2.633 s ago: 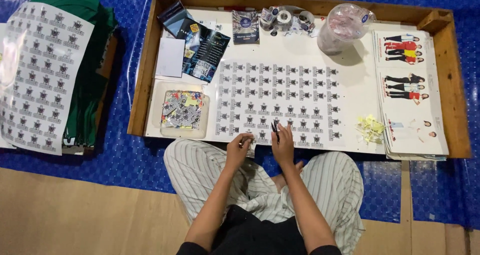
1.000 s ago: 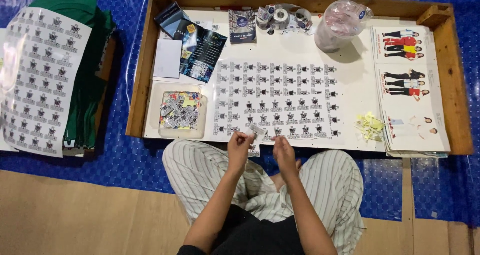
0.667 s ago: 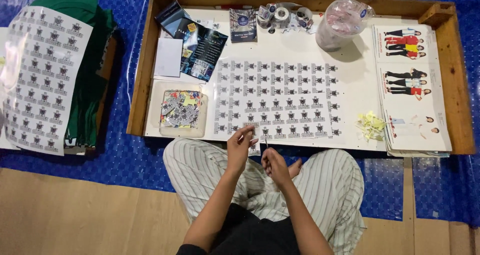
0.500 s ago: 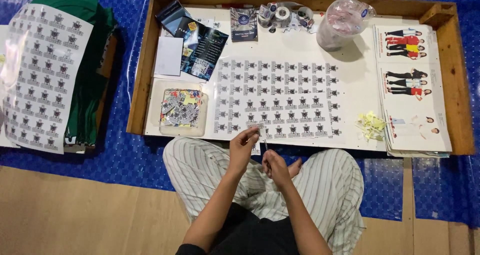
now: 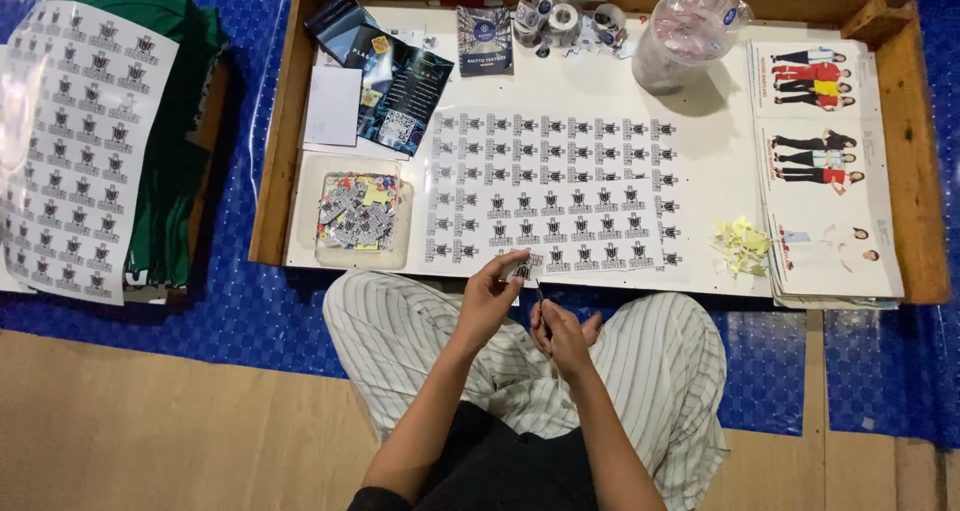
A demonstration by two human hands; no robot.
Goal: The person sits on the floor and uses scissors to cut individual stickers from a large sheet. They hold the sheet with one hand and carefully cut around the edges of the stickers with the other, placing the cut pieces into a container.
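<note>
Head view: two bare hands above striped trouser legs at the near edge of one wooden tray (image 5: 268,181). Left hand (image 5: 487,296) pinches one small printed sticker (image 5: 520,269) between thumb and fingertips, just over the tray's near rim. Right hand (image 5: 562,333), fingers curled, grips one thin dark tool (image 5: 539,296), tip up, near the sticker. One sticker sheet (image 5: 555,193), six rows of small black emblems, lies mid-tray beyond the hands. One shallow clear box (image 5: 352,213) of cut pieces sits left of the sheet; one heap of yellow scraps (image 5: 740,244) lies right of it, beside one stack of catalogues (image 5: 820,171). Farther back: several tape rolls (image 5: 565,19), one clear plastic bag (image 5: 685,36), dark brochures (image 5: 395,81). One second emblem sheet (image 5: 85,151) rests on green cloth (image 5: 175,121) outside the tray.
</note>
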